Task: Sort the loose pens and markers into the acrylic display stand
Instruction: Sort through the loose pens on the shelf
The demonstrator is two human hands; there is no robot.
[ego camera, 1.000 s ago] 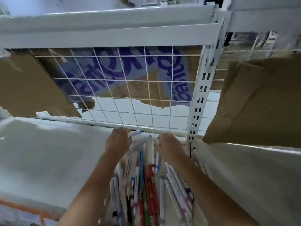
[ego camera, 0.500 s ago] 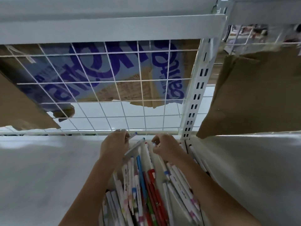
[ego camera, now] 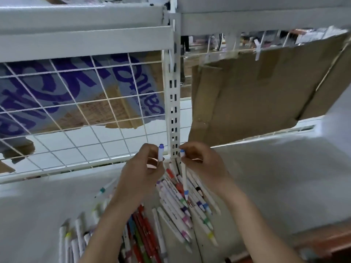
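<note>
Sorting barely begun, stand not visible.
We pinch one marker per hand: left hand (ego camera: 141,172) w/ purple-capped marker (ego camera: 161,152), right hand (ego camera: 202,164) w/ blue-capped marker (ego camera: 183,172); loose pile (ego camera: 171,211) remains.

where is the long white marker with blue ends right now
In the head view, right of centre: the right hand pinches the white marker upright above the marker pile, beside the slotted shelf post.

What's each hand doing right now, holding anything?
Left hand: closed, pinching a white marker with a purple cap, held upright.
Right hand: closed, holding a long white marker with blue ends.
</note>
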